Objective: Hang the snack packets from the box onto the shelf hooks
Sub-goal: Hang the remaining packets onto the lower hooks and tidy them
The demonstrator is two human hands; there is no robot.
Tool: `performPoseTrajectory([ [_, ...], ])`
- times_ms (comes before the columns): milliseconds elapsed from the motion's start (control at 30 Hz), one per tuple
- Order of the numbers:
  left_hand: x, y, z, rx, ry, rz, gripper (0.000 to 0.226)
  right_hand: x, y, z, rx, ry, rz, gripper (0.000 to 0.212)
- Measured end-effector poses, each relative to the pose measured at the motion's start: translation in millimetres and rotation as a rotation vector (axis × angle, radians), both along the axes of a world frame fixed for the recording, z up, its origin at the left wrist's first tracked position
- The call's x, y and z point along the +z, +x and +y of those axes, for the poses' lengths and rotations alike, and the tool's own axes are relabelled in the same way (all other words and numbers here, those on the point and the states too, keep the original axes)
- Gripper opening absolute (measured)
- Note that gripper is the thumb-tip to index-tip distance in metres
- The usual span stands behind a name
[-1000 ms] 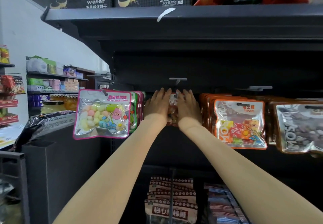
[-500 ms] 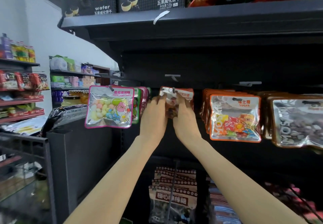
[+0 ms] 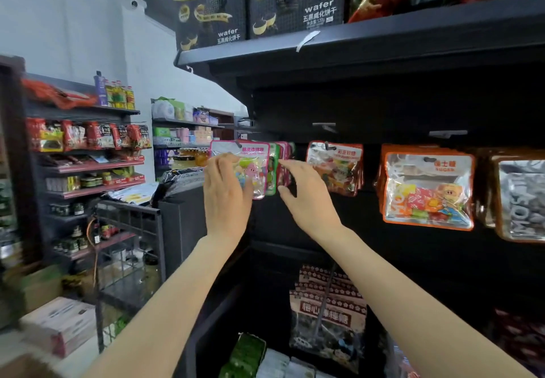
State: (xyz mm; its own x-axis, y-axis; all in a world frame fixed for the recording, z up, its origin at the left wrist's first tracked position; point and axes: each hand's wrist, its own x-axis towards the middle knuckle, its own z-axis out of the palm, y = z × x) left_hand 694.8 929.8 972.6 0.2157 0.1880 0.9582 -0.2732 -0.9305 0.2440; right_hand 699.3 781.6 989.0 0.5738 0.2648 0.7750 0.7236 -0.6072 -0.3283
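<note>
A dark shop shelf [image 3: 368, 50] faces me, wafer boxes [image 3: 295, 0] standing on top and snack packets hanging from hooks below it. My left hand [image 3: 225, 197] lies over the front of the pink-edged candy packet [image 3: 256, 168], fingers loosely spread against it; whether it grips, I cannot tell. My right hand [image 3: 306, 197] is released, fingers straight, reaching toward the packets behind that one. Just to the right hangs a red-edged packet [image 3: 336, 168] on its hook, then an orange-edged packet [image 3: 427, 192]. Lower down, more packets [image 3: 327, 310] hang.
</note>
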Motion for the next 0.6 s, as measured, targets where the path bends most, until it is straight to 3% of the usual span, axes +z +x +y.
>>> performPoseTrajectory([
  [200, 17, 9, 50, -0.204, 0.015, 0.39, 0.092, 15, 6, 32, -0.042, -0.112, 0.034, 0.068],
  [333, 28, 15, 67, -0.26, 0.104, 0.569, 0.091, 16, 16, 48, -0.074, -0.128, 0.06, 0.072],
  [600, 27, 39, 77, -0.438, 0.089, 0.576, 0.086, 16, 33, 65, -0.075, -0.114, 0.066, 0.074],
])
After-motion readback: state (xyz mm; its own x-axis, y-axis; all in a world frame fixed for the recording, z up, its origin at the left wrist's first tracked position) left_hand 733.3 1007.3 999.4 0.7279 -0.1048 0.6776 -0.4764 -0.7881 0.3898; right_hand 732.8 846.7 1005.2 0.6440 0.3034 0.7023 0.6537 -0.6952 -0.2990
